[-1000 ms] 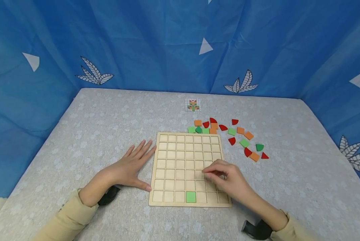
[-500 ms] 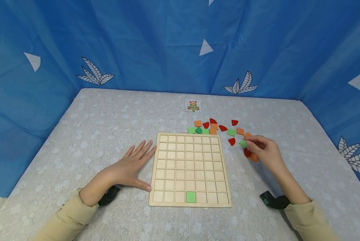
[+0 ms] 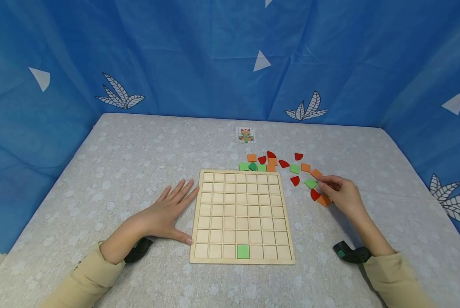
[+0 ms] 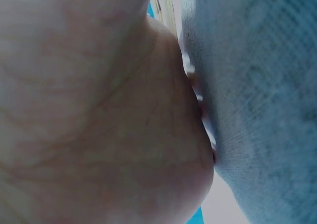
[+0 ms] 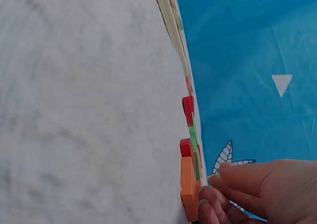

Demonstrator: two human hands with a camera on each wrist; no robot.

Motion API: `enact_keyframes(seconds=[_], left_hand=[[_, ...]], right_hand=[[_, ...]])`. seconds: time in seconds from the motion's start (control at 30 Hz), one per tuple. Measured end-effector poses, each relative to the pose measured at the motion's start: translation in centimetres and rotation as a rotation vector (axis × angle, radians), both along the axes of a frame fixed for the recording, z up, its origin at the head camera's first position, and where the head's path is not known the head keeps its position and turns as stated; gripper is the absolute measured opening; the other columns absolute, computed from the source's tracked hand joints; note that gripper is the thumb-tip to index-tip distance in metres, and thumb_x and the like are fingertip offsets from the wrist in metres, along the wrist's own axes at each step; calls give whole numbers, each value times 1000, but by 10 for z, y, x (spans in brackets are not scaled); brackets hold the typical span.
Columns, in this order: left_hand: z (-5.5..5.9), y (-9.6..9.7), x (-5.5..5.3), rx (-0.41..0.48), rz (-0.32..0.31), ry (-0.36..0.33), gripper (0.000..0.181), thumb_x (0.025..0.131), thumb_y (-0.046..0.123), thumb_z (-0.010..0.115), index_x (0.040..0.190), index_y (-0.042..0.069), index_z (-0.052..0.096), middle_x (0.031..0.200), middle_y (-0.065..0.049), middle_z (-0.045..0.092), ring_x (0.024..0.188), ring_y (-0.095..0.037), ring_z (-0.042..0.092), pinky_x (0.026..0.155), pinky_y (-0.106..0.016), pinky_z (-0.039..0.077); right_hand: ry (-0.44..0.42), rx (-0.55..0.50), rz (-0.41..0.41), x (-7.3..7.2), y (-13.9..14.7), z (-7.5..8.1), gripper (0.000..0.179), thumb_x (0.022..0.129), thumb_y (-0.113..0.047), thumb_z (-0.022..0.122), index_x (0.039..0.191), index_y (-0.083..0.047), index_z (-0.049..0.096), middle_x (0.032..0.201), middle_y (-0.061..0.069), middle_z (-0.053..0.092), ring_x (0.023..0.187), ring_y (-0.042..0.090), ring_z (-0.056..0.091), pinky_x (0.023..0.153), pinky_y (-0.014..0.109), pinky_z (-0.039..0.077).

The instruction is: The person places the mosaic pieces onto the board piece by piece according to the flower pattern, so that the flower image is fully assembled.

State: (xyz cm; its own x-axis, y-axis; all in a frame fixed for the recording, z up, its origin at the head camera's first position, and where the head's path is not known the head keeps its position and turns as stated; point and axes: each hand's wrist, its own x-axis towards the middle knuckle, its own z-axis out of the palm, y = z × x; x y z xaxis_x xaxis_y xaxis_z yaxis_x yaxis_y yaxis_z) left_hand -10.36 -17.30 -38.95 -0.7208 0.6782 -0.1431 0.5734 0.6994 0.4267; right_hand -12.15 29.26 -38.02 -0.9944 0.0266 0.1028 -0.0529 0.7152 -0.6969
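Observation:
My left hand (image 3: 164, 218) lies flat with its fingers spread on the cloth, fingertips and thumb at the left edge of a wooden grid board (image 3: 249, 211). A light green square tile (image 3: 243, 252) sits in the board's bottom row. To the right of the board, the thumb and index finger of my right hand (image 3: 343, 194) come together at the right corner of another light green square tile (image 3: 311, 183). Whether they pinch it cannot be told. Beside that hand are a red quarter-round tile (image 3: 315, 195) and an orange square tile (image 3: 324, 201).
Several more tiles lie behind and right of the board, among them an orange square (image 3: 252, 158), a red piece (image 3: 299, 156) and a dark green piece (image 3: 252, 167). A small pattern card (image 3: 245, 135) lies farther back. Blue curtain (image 3: 230, 60) surrounds the table.
My right hand has gone from above the board, right to the scattered tiles, and has stayed there for the last half second. The left hand has kept its place.

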Motion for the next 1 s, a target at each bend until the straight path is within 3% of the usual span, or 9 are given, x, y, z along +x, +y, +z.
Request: enact_keyframes(seconds=[0.23, 0.43, 1.0], left_hand=[[0, -1, 1, 7, -3, -1, 125, 65, 75, 62, 151, 6, 4, 154, -16, -7, 138, -33, -10, 105, -57, -3], [0, 0, 0, 19, -7, -4, 124, 65, 74, 63, 151, 6, 4, 154, -16, -7, 138, -34, -9, 105, -57, -3], [-2, -1, 0, 24, -13, 9, 125, 65, 74, 63, 151, 6, 3, 154, -16, -8, 138, -34, -10, 105, -57, -3]], right_hand=[[58, 86, 12, -6, -4, -5, 26, 90, -16, 65, 106, 5, 67, 87, 14, 63, 67, 18, 54, 50, 23, 43], [94, 189, 53, -13, -10, -5, 21, 83, -8, 72, 96, 7, 67, 79, 11, 54, 63, 21, 47, 48, 28, 37], [127, 123, 38, -12, -15, -8, 11, 88, -1, 64, 98, 3, 65, 84, 14, 60, 70, 28, 58, 49, 24, 43]])
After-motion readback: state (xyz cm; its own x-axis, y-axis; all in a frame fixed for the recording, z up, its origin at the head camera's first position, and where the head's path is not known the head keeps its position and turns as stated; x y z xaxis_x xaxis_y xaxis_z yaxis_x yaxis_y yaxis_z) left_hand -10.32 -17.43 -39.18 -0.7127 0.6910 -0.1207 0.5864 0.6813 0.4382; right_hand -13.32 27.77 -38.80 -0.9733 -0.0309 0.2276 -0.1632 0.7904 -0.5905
